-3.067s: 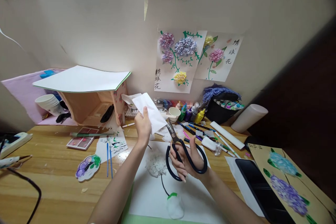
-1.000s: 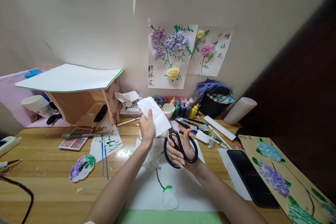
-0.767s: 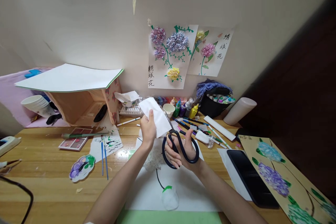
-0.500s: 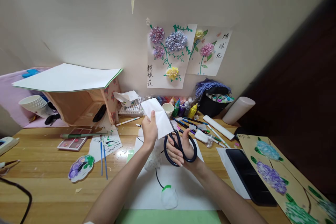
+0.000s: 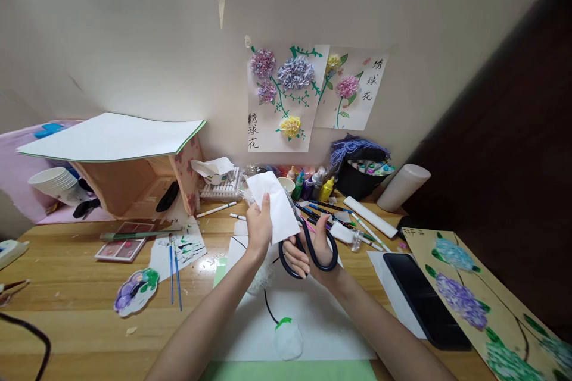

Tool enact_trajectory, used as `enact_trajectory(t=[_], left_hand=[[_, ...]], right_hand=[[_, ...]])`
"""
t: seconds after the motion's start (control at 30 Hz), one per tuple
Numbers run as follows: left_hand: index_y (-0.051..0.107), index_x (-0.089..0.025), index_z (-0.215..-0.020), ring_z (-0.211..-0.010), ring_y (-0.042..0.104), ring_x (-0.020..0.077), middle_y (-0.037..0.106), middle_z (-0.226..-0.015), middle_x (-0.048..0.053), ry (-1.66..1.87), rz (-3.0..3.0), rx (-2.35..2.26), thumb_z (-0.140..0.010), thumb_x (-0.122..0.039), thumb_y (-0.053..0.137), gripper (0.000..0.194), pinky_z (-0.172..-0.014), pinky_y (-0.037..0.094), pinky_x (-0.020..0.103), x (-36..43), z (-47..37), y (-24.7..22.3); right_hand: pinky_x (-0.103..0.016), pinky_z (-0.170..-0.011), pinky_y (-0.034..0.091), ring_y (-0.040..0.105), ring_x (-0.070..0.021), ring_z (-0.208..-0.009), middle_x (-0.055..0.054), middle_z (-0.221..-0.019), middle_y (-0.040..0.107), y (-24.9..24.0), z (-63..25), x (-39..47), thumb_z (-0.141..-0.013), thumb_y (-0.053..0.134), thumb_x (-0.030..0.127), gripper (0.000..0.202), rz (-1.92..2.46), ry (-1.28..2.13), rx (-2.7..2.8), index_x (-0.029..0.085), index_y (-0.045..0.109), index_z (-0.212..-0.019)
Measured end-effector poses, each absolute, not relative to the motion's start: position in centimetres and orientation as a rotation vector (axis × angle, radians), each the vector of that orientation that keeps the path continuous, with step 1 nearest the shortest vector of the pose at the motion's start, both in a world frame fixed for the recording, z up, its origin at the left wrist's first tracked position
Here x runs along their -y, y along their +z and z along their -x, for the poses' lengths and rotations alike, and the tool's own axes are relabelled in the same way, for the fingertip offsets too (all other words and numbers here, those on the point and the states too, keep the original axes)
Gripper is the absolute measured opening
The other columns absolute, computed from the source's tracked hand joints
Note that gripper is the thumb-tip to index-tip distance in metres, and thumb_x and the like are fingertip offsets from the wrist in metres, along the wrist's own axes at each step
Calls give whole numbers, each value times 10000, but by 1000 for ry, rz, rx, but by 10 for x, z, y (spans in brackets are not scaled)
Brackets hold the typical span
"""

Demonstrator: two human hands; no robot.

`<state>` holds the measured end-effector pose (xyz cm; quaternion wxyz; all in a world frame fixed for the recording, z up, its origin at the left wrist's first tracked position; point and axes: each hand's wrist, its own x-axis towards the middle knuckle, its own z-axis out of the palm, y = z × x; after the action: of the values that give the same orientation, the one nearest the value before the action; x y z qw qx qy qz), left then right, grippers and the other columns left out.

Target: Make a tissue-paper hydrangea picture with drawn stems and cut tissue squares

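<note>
My left hand (image 5: 260, 227) grips a folded white sheet of paper (image 5: 276, 205), thumb lying over its front face. Black-handled scissors (image 5: 328, 256) are in my right hand (image 5: 308, 253), with fingers through the loops and the handles spread apart. Their blades reach up along the paper's right edge, partly hidden behind it. Below both hands lies a white drawing sheet (image 5: 330, 333) on a green backing. It bears a dark stem, a green-topped round white patch (image 5: 288, 339) and a crumpled white flower head (image 5: 261, 278), partly covered by my left wrist.
Left of the sheet are a paint palette (image 5: 136, 292) and blue brushes (image 5: 178, 280). Pens (image 5: 330, 207), paint bottles (image 5: 328, 189) and a paper roll (image 5: 404, 187) stand or lie toward the wall. A phone (image 5: 424, 300) and a flower picture (image 5: 465, 289) lie at right.
The scissor handles have spread wider apart. The paper in my left hand has shifted slightly right and down. The camera view has tilted a little.
</note>
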<state>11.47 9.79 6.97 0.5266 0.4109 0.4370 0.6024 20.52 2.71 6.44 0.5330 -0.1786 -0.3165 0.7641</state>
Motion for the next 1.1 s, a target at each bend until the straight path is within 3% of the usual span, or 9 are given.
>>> enact_trajectory(t=[0.2, 0.43, 0.6, 0.7, 0.87, 0.97, 1.1], left_hand=[[579, -109, -716, -487, 456, 96, 545, -565, 4, 1328, -959, -999, -700, -593, 585, 484, -446, 369, 203, -92, -118, 69], [559, -118, -690, -460, 409, 70, 504, -531, -28, 1299, -965, -993, -709, -579, 585, 462, -446, 345, 191, -87, -121, 71], [548, -119, -673, -455, 429, 75, 523, -537, -13, 1256, -953, -971, -712, -570, 585, 454, -430, 341, 190, -83, -124, 72], [550, -118, -669, -445, 438, 76, 530, -526, -13, 1230, -958, -943, -713, -558, 591, 444, -434, 358, 193, -79, -125, 73], [582, -108, -702, -454, 462, 83, 564, -541, 2, 1183, -967, -924, -727, -548, 583, 442, -428, 359, 187, -75, -126, 73], [614, -97, -752, -473, 484, 91, 587, -571, 17, 1161, -984, -914, -737, -540, 579, 444, -430, 362, 186, -75, -127, 71], [618, -102, -747, -484, 506, 107, 587, -567, 22, 1134, -1010, -912, -746, -531, 572, 432, -433, 377, 195, -71, -130, 70]], right_hand=[[-156, -240, 224, 156, -32, -223, 104, -315, 266, 67, -204, -26, -704, 257, 814, 690, 528, 1723, 746, 170, 473, -581], [-178, -240, 187, 179, -43, -211, 73, -251, 185, 62, -208, -31, -639, 129, 875, 750, 668, 1715, 821, 204, 320, -362], [-197, -261, 259, 253, -56, -212, 55, -269, 226, 67, -209, -32, -588, 75, 904, 795, 774, 1644, 880, 200, 351, -344], [-212, -254, 235, 219, -55, -208, 56, -261, 205, 72, -211, -32, -587, 125, 911, 775, 894, 1587, 877, 212, 337, -328], [-260, -299, 281, 295, -91, -264, 21, -304, 302, 84, -216, -27, -645, 96, 878, 774, 970, 1501, 958, 228, 441, -404], [-267, -283, 247, 281, -106, -267, 28, -295, 300, 87, -217, -26, -665, 128, 867, 756, 1022, 1425, 968, 231, 503, -499], [-254, -271, 264, 310, -113, -281, 32, -315, 334, 83, -220, -32, -663, 162, 867, 738, 1036, 1404, 876, 227, 516, -564]])
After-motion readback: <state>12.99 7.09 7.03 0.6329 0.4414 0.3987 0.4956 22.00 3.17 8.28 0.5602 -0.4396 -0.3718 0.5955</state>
